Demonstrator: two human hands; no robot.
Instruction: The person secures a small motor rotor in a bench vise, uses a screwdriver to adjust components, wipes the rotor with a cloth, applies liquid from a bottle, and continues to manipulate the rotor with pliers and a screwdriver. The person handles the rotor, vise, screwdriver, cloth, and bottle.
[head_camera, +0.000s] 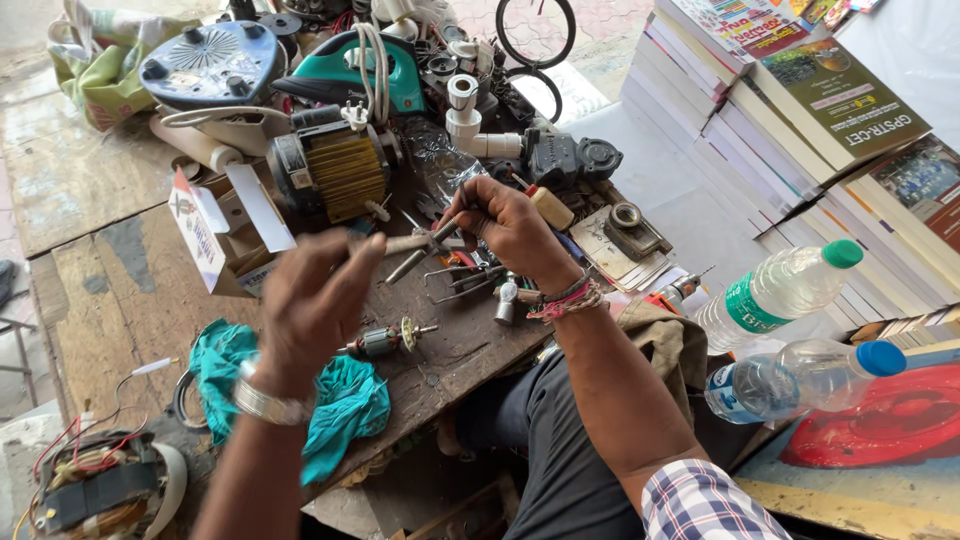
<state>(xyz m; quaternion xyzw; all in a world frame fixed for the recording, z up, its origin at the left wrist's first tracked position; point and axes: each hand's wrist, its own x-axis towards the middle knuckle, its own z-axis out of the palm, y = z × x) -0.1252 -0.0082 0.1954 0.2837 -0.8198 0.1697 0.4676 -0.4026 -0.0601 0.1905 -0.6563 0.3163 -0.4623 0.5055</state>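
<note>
Screwdriver (425, 245) horiz., tip toward left hand (315, 300)

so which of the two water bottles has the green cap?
The upper water bottle, lying nearer the stacked books. Its cap and label band are green; the lower bottle, by the red painted board, has a blue cap.

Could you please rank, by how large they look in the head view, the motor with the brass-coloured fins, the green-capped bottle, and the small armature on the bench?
1. Motor and green-capped bottle: look alike, unranked.
2. Armature: clearly smallest.
</note>
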